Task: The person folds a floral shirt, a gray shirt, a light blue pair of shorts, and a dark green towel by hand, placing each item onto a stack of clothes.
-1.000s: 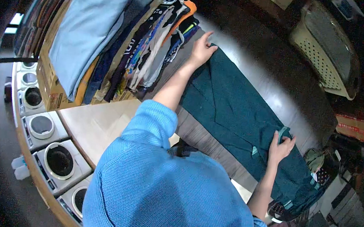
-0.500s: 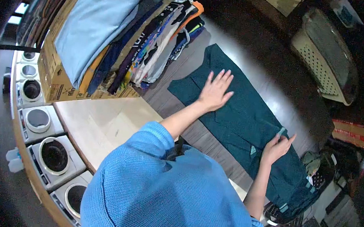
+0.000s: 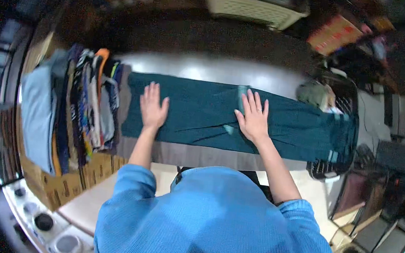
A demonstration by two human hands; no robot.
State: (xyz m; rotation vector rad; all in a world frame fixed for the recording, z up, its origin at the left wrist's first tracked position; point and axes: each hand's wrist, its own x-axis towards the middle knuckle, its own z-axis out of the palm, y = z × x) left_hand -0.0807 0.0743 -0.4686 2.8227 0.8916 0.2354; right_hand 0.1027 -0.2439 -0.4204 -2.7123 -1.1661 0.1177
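A long dark teal garment (image 3: 195, 105), which looks like a pair of trousers, lies stretched lengthwise across the grey wood-grain table (image 3: 189, 155). My left hand (image 3: 152, 110) rests flat on the cloth near its left end, fingers straight and thumb out. Farther right, my right hand (image 3: 254, 120) also lies flat with fingers spread, beside a pale green strip (image 3: 242, 93) on the far edge. A small light green patch (image 3: 229, 129) shows just left of the right wrist. Creases run through the cloth between the hands. The right end of the garment reaches over a dark basket.
Folded clothes (image 3: 87, 103) are piled on the left beside cardboard boxes (image 3: 63, 185). The dark perforated basket (image 3: 350, 98) stands at the right with more cloth in it. A cream crate (image 3: 250, 11) and a red-marked box (image 3: 333, 35) sit beyond the table.
The view has turned so the garment now runs straight across. My right hand has gone from bent fingers at the pale strip to lying flat. My left hand stays flat near the left end.
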